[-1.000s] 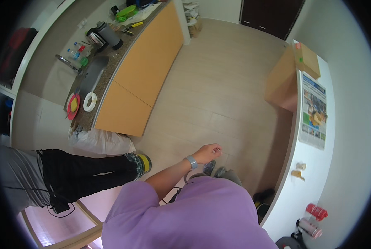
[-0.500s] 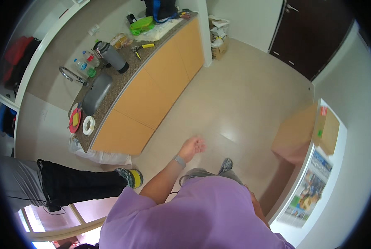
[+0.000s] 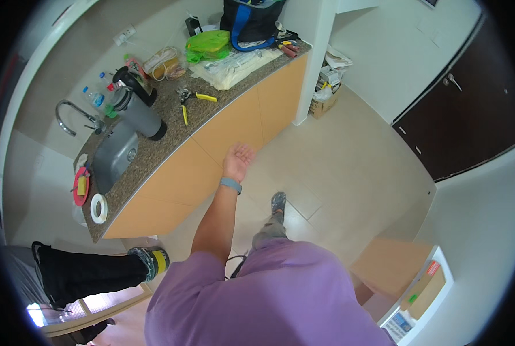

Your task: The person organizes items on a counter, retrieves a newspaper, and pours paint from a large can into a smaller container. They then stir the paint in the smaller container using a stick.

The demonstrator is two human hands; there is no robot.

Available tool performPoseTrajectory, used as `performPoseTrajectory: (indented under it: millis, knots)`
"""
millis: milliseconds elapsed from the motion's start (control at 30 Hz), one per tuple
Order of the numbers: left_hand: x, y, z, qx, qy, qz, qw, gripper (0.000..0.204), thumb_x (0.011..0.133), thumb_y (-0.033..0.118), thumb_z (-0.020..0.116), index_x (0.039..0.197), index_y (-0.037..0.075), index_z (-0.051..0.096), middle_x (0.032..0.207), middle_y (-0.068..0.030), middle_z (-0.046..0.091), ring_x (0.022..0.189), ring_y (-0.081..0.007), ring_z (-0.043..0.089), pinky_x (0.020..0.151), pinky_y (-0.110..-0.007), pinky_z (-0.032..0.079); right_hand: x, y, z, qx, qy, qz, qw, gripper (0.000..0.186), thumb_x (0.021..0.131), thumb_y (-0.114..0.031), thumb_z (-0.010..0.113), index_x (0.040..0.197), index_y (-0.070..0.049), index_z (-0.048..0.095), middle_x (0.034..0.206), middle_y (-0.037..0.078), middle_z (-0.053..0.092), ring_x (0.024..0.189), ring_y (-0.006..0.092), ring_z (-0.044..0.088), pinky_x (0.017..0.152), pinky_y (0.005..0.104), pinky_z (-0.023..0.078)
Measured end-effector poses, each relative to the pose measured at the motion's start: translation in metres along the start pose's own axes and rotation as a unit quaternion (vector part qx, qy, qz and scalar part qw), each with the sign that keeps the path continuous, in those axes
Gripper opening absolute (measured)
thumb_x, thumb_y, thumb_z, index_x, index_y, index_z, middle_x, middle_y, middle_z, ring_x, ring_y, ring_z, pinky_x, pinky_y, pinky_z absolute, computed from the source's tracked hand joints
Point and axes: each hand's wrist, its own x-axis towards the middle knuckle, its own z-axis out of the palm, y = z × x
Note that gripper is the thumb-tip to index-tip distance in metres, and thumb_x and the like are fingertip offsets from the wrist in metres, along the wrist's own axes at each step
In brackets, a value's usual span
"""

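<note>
My left hand (image 3: 238,161) is stretched forward at waist height, palm turned up and fingers loosely apart, with nothing in it. A grey band sits round its wrist. The nearest thing to it in view is the tan cabinet front (image 3: 211,167) below the counter; I cannot tell whether they are touching, but the hand appears apart. On the counter above lie yellow-handled pliers (image 3: 195,101), spread open. A grey tumbler (image 3: 139,115) stands by the steel sink (image 3: 116,153). My right hand is out of view, hidden beyond my purple shirt (image 3: 269,294).
A cardboard box (image 3: 390,265) stands beside a white shelf (image 3: 442,288) at the right. A dark door (image 3: 459,104) is at the far right. Another box (image 3: 325,104) sits past the counter's end. A black-and-grey fabric-covered form (image 3: 90,271) juts in from the left.
My view has moved forward, bringing the counter and pliers nearer. My left hand has swung forward and left, its fingers straightening. The right forearm has gone out of sight.
</note>
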Motion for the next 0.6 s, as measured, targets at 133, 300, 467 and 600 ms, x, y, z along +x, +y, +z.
performPoseTrajectory:
  millis: [133, 300, 467, 600]
  knots:
    - [0.09, 0.025, 0.019, -0.136, 0.05, 0.063, 0.987, 0.047, 0.101, 0.028, 0.052, 0.142, 0.006, 0.043, 0.147, -0.0162, 0.045, 0.129, -0.0349, 0.049, 0.111, -0.047, 0.041, 0.042, -0.091, -0.013, -0.06, -0.02, -0.005, 0.998, 0.052, 0.1, -0.038, 0.054, 0.135, 0.0, 0.06, 0.129, 0.022, 0.065, 0.106, 0.0269, 0.066, 0.091, 0.0349, 0.053]
    - [0.167, 0.025, 0.042, -0.243, 0.073, 0.11, 0.961, 0.046, 0.099, 0.008, 0.05, 0.144, 0.004, 0.042, 0.149, -0.0158, 0.043, 0.135, -0.0353, 0.045, 0.117, -0.048, 0.036, 0.119, -0.213, -0.024, -0.145, -0.072, -0.063, 0.985, 0.051, 0.1, -0.037, 0.055, 0.135, 0.0, 0.06, 0.128, 0.022, 0.065, 0.103, 0.0269, 0.067, 0.09, 0.035, 0.054]
    - [0.196, 0.003, 0.091, -0.27, 0.102, 0.158, 0.944, 0.04, 0.096, 0.0, 0.05, 0.135, 0.005, 0.047, 0.141, -0.0128, 0.05, 0.131, -0.0329, 0.049, 0.113, -0.048, 0.039, 0.219, -0.328, -0.044, -0.216, -0.134, -0.154, 0.955, 0.051, 0.1, -0.036, 0.056, 0.134, 0.001, 0.06, 0.128, 0.022, 0.065, 0.1, 0.0268, 0.068, 0.088, 0.0351, 0.054]
    - [0.204, -0.002, 0.084, -0.302, 0.131, 0.249, 0.911, 0.031, 0.095, 0.002, 0.051, 0.125, 0.006, 0.051, 0.124, -0.01, 0.061, 0.118, -0.0302, 0.059, 0.108, -0.047, 0.045, 0.212, -0.487, -0.025, -0.166, -0.102, -0.09, 0.977, 0.036, 0.1, -0.025, 0.055, 0.125, -0.001, 0.065, 0.101, 0.016, 0.071, 0.085, 0.0264, 0.068, 0.08, 0.0375, 0.056]
